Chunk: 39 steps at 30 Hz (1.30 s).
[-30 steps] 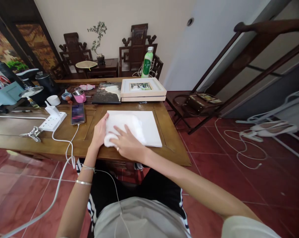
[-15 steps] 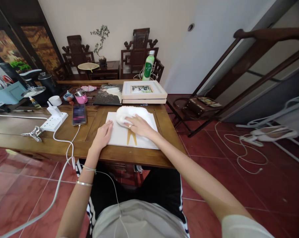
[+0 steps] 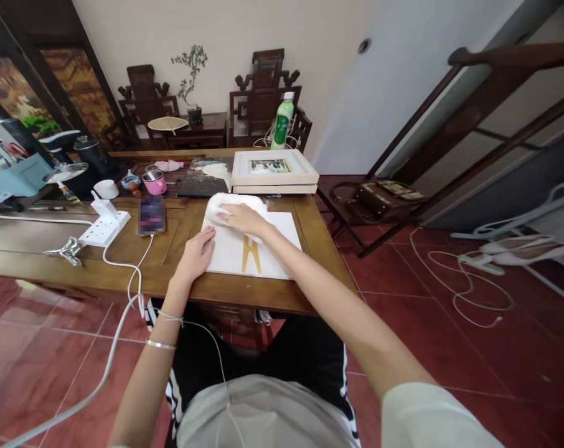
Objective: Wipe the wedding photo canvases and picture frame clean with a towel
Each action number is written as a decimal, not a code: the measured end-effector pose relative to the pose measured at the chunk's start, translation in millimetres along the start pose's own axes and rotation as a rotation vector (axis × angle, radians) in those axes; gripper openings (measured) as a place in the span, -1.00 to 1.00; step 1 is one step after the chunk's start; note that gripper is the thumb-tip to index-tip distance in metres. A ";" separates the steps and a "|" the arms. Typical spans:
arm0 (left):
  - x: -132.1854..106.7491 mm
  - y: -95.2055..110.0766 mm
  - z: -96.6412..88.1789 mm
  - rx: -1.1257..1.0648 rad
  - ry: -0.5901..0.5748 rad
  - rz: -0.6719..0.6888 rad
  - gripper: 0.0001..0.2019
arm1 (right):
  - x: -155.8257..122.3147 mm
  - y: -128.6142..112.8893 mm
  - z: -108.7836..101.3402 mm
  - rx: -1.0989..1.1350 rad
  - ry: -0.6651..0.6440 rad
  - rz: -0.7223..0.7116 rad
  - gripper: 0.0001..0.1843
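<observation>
Right hand [image 3: 242, 220] on fluffy white cloth [image 3: 235, 198], grip unclear — left hand [image 3: 197, 254] flat at white board [image 3: 226, 254], gold forked shape [image 3: 245, 257]

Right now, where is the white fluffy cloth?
In the head view, the white fluffy cloth is under the right hand, over the far left part of the white board, just beyond the left hand.

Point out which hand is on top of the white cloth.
The right hand: it lies over the white cloth, whereas the left hand rests at the white board's left edge.
</observation>
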State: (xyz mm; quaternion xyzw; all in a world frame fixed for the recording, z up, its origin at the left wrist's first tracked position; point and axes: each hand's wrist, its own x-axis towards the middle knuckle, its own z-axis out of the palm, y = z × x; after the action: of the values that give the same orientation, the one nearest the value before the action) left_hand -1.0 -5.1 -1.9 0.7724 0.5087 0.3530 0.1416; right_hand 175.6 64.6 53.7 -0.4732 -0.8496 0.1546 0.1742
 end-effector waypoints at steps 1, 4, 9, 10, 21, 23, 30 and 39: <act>-0.2 -0.8 0.7 -0.010 0.002 -0.001 -0.64 | -8.3 12.7 -4.9 -0.005 0.011 0.024 -0.58; -0.9 -2.6 2.3 -0.027 0.012 0.001 -0.64 | -40.5 49.5 -18.1 -0.026 0.061 0.106 -0.55; -1.5 -2.7 2.7 -0.011 0.024 0.004 -0.65 | -115.1 65.6 -19.2 -0.067 0.120 0.114 -0.62; -1.5 -2.6 2.5 -0.008 0.024 0.004 -0.65 | -131.2 60.2 -17.2 -0.072 0.129 0.072 -0.65; 0.3 -2.2 -0.2 -0.005 0.011 0.012 -0.64 | -164.6 38.2 -15.3 -0.051 0.074 -0.114 -0.72; 0.5 -1.7 -0.3 -0.009 0.020 0.012 -0.65 | -138.5 54.6 -15.2 -0.069 0.097 -0.061 -0.70; 0.2 -0.6 0.2 -0.014 0.023 0.001 -0.66 | -90.9 75.9 -13.1 -0.112 0.137 0.012 -0.66; 2.2 -1.3 0.3 0.007 0.016 0.009 -0.64 | -169.4 33.0 -18.8 -0.064 0.028 -0.153 -0.70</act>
State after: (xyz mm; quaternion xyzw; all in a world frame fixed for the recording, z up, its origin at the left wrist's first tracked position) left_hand -1.2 -2.5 -2.1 0.7724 0.5077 0.3578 0.1330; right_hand 292.0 -62.4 30.9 -0.4142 -0.8852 0.1070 0.1825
